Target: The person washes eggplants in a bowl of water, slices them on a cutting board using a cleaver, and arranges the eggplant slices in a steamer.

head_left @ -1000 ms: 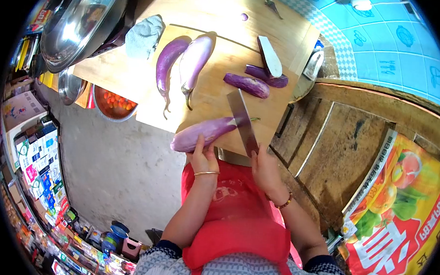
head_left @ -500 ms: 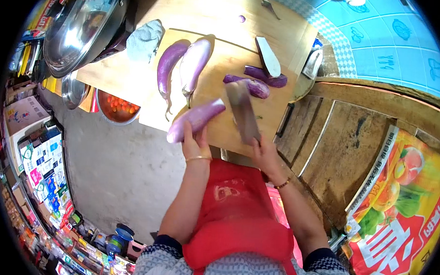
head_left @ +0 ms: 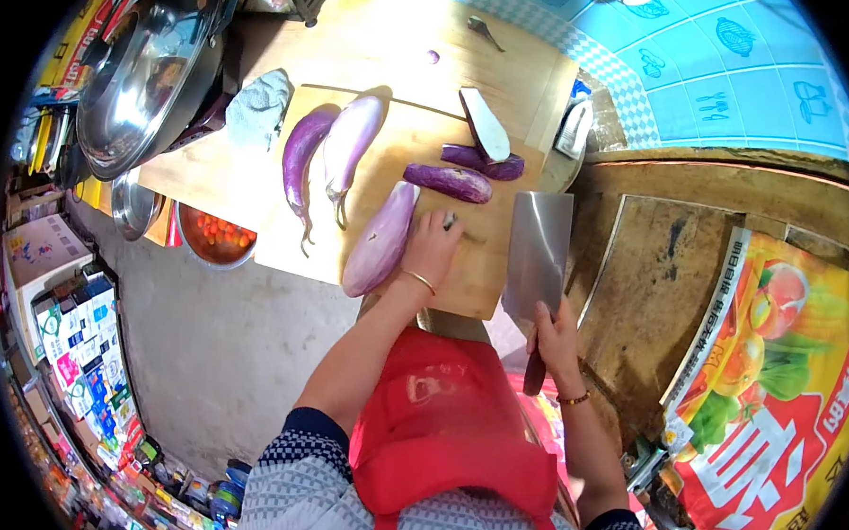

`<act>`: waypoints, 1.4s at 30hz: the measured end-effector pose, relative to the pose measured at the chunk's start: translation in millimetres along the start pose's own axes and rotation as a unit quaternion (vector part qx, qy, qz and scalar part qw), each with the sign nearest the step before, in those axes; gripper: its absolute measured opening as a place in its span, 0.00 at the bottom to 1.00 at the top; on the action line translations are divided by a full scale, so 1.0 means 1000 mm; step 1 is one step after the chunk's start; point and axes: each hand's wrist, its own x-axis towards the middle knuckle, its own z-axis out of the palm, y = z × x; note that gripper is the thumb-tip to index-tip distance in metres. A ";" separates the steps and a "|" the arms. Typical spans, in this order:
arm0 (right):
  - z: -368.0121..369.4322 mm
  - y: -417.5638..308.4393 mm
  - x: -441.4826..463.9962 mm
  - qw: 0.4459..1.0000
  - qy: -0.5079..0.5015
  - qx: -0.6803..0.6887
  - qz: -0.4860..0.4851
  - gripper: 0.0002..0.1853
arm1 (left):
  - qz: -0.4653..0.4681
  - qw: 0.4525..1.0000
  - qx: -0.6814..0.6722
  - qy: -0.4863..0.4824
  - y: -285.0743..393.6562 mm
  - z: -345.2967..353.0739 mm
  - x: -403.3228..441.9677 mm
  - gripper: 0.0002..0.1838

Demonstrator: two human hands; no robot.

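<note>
My left hand [head_left: 432, 245] is closed at the front of the cutting board [head_left: 288, 245], its fingers around a small dark-green bit [head_left: 449, 221] that looks like an eggplant stem end. Beside that hand, to the left, lies a purple eggplant [head_left: 382, 240] with its top cut off. In my right hand [head_left: 556, 341] is a cleaver [head_left: 539, 251], gripped by the handle, blade pointing away from me just past the board's right edge. Two whole eggplants, one dark [head_left: 302, 170] and one pale [head_left: 351, 148], rest on the left. Cut eggplant pieces [head_left: 449, 182] lie farther back, one half [head_left: 487, 126] showing white flesh.
A grey cloth [head_left: 259, 106] lies left of the board, near a large shiny metal pan [head_left: 148, 78]. A bowl of small red tomatoes [head_left: 219, 235] stands lower, beside the table. A dried stem [head_left: 485, 31] sits at the back. Wooden panels [head_left: 650, 303] are on the right.
The topped eggplant has been let go onto the board. My left hand has moved right to the small green bit. The cleaver has shifted right, off the board.
</note>
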 end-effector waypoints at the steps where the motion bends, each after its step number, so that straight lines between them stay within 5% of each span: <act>1: -0.001 0.001 -0.003 1.000 0.001 0.002 -0.001 0.16 | -0.008 0.997 -0.001 -0.074 -0.004 -0.002 0.006 0.22; 2: -0.002 0.003 -0.005 1.000 0.010 0.008 -0.003 0.16 | -0.005 0.997 0.002 -0.074 -0.004 -0.007 0.012 0.22; 4: -0.005 0.007 -0.007 1.000 0.018 0.018 -0.002 0.16 | 0.107 0.987 0.047 0.112 -0.001 -0.027 0.023 0.21; 7: -0.009 0.016 -0.008 0.999 0.030 0.024 -0.001 0.16 | 0.029 0.984 -0.086 0.156 0.004 -0.104 0.054 0.30; 9: -0.009 0.015 -0.003 0.999 0.028 0.046 0.001 0.15 | -0.028 0.970 -0.036 0.237 -0.016 -0.127 0.057 0.35; 14: -0.002 0.008 0.005 1.000 -0.009 0.013 0.007 0.15 | -0.268 0.963 0.014 -0.015 -0.029 -0.090 -0.032 0.38; 17: 0.006 0.001 0.008 0.999 -0.035 -0.007 0.005 0.14 | -0.157 0.980 0.026 0.120 -0.032 -0.070 -0.056 0.36; 19: 0.008 -0.006 0.009 0.999 -0.038 -0.006 0.012 0.14 | -0.008 0.997 -0.062 -0.050 -0.023 -0.090 -0.040 0.32; 20: 0.008 -0.009 0.011 0.999 -0.045 -0.014 -0.002 0.14 | -0.010 0.997 -0.066 -0.049 -0.026 -0.085 -0.032 0.32; 22: 0.005 -0.006 0.017 0.997 -0.052 -0.064 0.002 0.15 | 0.252 0.946 0.174 -0.102 -0.028 -0.074 -0.020 0.32; 23: 0.005 0.000 0.022 0.997 -0.051 -0.066 0.003 0.15 | 0.252 0.947 0.172 -0.102 -0.026 -0.072 -0.021 0.32; 25: 0.004 0.008 0.031 0.939 0.000 -0.248 -0.238 0.14 | 0.226 0.962 0.149 0.038 -0.019 -0.069 -0.019 0.34; 26: 0.005 -0.007 0.027 0.945 -0.032 -0.300 -0.123 0.11 | 0.229 0.961 0.149 0.038 -0.018 -0.065 -0.021 0.34; 27: 0.008 -0.006 0.027 0.946 -0.031 -0.299 -0.120 0.11 | 0.215 0.972 0.092 0.032 -0.018 -0.058 -0.027 0.33; 29: 0.016 -0.002 0.027 0.932 -0.043 -0.308 -0.186 0.11 | 0.199 0.979 0.031 0.020 -0.023 -0.042 -0.034 0.33; 37: 0.035 -0.031 0.025 0.891 -0.062 -0.414 -0.177 0.13 | 0.225 0.954 0.059 0.187 -0.030 -0.012 -0.028 0.29; 39: 0.035 -0.037 0.024 0.849 -0.087 -0.446 -0.268 0.15 | 0.219 0.960 0.014 0.172 -0.038 -0.001 -0.026 0.29; 42: 0.036 -0.040 0.021 0.848 -0.094 -0.446 -0.272 0.16 | 0.211 0.961 -0.041 0.174 -0.042 0.010 -0.024 0.27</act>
